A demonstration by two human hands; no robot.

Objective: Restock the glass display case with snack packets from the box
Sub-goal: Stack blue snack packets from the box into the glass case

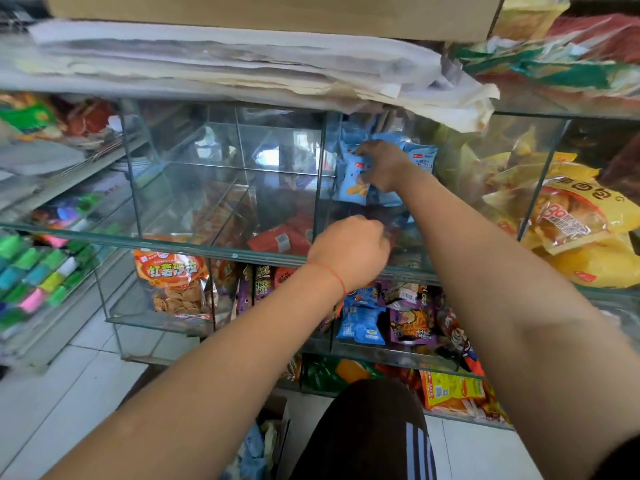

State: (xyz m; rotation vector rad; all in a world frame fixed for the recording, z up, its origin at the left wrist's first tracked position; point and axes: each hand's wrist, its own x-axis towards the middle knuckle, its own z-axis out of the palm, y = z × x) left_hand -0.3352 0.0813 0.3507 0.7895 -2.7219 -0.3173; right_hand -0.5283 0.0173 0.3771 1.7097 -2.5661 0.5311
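right hand grips blue packet | left hand curled, contents unclear | orange bag "红薯沙拉"

left hand: forearm raised forward, fingers curled, grip holding nothing visible | right hand: arm stretched further forward, fingers pinching, grip closed

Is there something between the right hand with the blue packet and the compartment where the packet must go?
Nothing visible. The right hand is already inside the open compartment and holds a blue packet against the other blue packets. The left hand is lower, at the shelf edge, outside that path.
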